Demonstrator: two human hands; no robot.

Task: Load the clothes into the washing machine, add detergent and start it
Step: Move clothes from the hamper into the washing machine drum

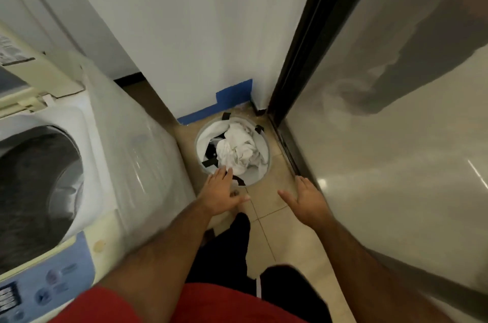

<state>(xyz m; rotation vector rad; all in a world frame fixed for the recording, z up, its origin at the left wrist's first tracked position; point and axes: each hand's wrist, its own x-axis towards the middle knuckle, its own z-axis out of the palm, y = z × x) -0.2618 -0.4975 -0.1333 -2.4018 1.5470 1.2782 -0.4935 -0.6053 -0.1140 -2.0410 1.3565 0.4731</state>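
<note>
Standing at the far left, the washer (52, 177) has its lid up and its dark drum (34, 190) exposed, with a blue control panel (45, 285) at the near edge. Just right of it, on the tiled floor (266, 222), sits a round hamper (200, 138) in the corner, holding crumpled white clothes (237, 151) and something dark. The left hand (221, 193) reaches over the hamper's near rim, fingers spread and holding nothing. The right hand (303, 198) hovers beside it over the floor, fingers straight, also empty. A steel fridge (383, 138) fills the right.
</note>
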